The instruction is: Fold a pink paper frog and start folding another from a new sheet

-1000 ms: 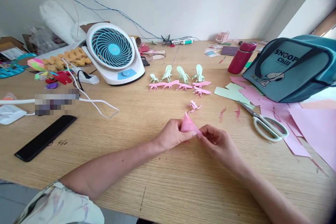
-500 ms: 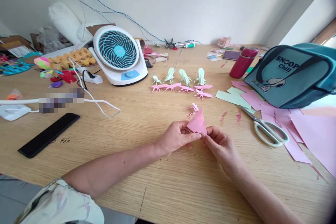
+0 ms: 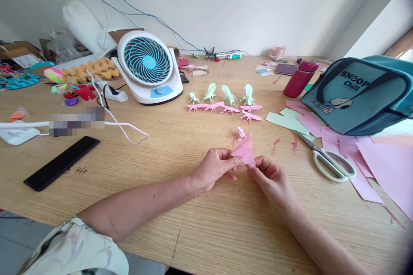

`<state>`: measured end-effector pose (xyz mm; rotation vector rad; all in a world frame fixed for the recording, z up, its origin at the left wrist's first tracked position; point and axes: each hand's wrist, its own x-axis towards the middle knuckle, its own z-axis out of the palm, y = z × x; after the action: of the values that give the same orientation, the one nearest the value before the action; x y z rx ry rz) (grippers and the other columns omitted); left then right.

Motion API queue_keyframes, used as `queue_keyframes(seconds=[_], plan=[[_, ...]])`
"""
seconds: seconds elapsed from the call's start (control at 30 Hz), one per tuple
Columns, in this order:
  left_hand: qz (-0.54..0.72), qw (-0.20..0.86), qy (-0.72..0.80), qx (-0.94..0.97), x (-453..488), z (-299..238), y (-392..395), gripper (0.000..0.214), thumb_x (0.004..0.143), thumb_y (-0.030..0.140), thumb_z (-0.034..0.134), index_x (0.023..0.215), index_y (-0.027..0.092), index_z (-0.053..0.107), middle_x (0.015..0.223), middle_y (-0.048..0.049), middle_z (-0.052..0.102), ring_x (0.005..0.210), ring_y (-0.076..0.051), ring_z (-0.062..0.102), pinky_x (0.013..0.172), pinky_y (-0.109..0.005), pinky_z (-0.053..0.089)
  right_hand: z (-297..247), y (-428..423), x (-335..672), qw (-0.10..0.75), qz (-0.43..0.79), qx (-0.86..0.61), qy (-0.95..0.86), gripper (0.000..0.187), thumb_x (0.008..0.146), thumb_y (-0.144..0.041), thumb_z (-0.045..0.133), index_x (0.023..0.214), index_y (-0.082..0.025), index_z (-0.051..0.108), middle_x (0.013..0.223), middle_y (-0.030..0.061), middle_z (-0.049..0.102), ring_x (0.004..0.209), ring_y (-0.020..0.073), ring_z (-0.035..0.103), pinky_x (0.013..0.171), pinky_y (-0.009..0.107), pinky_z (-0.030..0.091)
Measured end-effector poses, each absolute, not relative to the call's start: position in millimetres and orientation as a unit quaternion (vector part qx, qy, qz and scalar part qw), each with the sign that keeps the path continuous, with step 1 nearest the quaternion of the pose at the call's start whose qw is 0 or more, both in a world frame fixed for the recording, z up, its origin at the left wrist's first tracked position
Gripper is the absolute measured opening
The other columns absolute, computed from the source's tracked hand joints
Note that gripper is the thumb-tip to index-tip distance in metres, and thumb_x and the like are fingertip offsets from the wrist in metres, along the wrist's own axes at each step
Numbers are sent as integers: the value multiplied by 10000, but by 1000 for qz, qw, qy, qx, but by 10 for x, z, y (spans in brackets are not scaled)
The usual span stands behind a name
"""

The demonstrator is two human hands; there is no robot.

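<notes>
A pink folded paper (image 3: pixel 244 151), roughly triangular with its point up, is held between my two hands above the table. My left hand (image 3: pixel 217 167) pinches its left side between thumb and fingers. At the lower right corner, my right hand (image 3: pixel 269 177) grips the paper with thumb and fingertips. Just behind it lies a small pink folded paper figure (image 3: pixel 239 133). Farther back, several pink paper insects (image 3: pixel 214 106) stand in a row, with several pale green paper insects (image 3: pixel 229 95) behind them.
Scissors (image 3: pixel 332 164) lie right of my hands, beside pink paper sheets (image 3: pixel 389 167) and green sheets (image 3: pixel 285 121). A red bottle (image 3: pixel 300 78) and a teal bag (image 3: pixel 361 94) stand behind. To the left are a fan (image 3: pixel 148 68), a white cable (image 3: pixel 124 125) and a black flat case (image 3: pixel 61 163).
My left thumb has drawn back slightly from my right fingertips along the paper's lower edge. The paper stays in both hands. The whole view has shifted a little.
</notes>
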<state>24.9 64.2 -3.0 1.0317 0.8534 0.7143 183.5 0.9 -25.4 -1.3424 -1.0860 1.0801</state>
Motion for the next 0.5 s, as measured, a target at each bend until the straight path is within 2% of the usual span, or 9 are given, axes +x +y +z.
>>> queue_keyframes(seconds=[0.5], plan=[[326,727,407,446,265,-36,614,428,510,398,905,722,90,696,694,-4,587,579,-73,479,459,-205,469,-279,0,1780,522,437,-561,-471,369,752,-526,752,722,-183,620,610,-13,553,524,107,416,484,235,312]])
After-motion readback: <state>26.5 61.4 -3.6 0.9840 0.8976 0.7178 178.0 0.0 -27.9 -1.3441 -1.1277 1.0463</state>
